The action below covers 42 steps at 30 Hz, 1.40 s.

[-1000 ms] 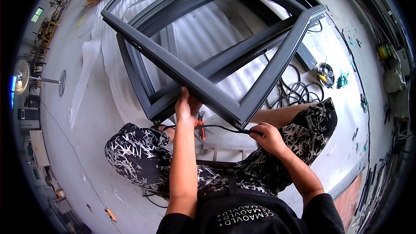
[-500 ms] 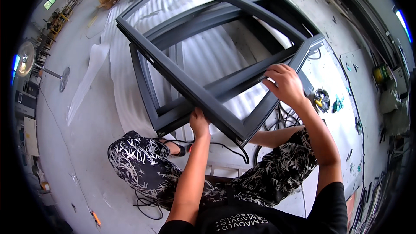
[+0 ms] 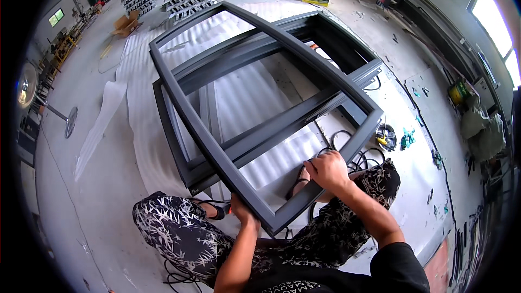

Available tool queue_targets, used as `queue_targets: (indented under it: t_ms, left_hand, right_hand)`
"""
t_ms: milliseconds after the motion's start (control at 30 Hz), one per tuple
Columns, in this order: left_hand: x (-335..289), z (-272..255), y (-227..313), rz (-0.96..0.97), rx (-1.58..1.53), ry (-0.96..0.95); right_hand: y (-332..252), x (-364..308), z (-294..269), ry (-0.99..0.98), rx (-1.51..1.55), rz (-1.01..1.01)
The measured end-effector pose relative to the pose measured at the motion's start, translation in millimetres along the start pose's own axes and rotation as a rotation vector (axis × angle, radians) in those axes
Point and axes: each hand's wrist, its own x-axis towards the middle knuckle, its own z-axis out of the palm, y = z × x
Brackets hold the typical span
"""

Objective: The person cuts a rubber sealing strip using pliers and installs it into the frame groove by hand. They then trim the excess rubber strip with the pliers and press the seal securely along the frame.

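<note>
Head view: both hands' fingers grip the grey frame [image 3: 260,114] (left fingertips hidden)

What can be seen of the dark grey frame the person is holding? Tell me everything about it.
The dark grey frame is a large four-sided window-style frame of what looks like coated metal profile, open in the middle, with mitred corners. It is tilted up, its near corner toward the person and its far side raised over a second frame lying on white corrugated sheeting. The left hand grips its near left rail from below; the right hand rests on its near right rail. No glass shows in it.
</note>
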Motion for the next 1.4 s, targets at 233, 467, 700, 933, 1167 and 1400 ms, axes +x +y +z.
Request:
queue_targets:
  t_ms: [233, 467, 700, 933, 1167, 1400]
  left_hand:
    - [70, 14, 28, 0.021, 0.193, -0.08]
    - [122, 24, 52, 0.036, 0.477, -0.148]
    - [18, 0, 46, -0.118, 0.415, -0.205]
    - [43, -23, 58, 0.251, 0.767, -0.185]
    - [31, 19, 67, 0.64, 1.387, -0.099]
    - [30, 25, 65, 0.94, 1.583, -0.041]
  right_hand:
    - [-16, 0, 17, 0.085, 0.069, 0.158]
    - [-17, 57, 43, 0.319, 0.037, 0.207]
    - [-7, 54, 41, 0.332, 0.049, 0.189]
    - [-82, -12, 34, 0.375, 0.404, -0.036]
    - [-98, 29, 35, 0.376, 0.369, -0.135]
    - [-97, 60, 75, 0.295, 0.124, -0.082]
